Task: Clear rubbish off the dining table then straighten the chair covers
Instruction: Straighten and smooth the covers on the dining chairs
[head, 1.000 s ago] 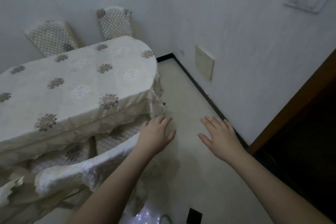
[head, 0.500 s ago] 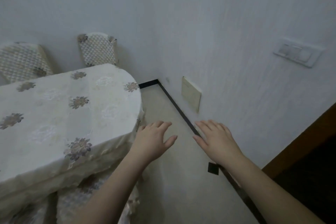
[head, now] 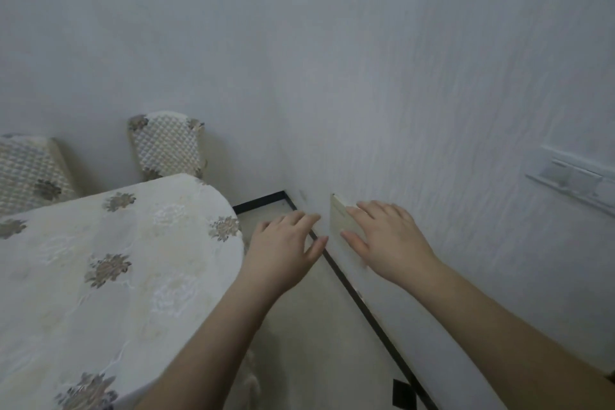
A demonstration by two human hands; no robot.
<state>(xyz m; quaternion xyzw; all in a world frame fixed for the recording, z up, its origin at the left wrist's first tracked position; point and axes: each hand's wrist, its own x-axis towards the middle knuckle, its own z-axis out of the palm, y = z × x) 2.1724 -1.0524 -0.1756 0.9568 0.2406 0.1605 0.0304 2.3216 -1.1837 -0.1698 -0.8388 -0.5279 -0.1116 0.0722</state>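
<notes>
At 9 o'clock, table (head: pixel 109 263): looks rubbish-free
Left hand (head: pixel 283 251): fingers loose, empty
Right hand (head: pixel 387 243): same, probably heading for the 11 o'clock chair covers (head: pixel 166 145)

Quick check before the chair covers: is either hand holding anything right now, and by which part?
Nothing is held. The left hand and right hand are both out in front with loosely spread fingers and hold nothing, beside the table.
</notes>
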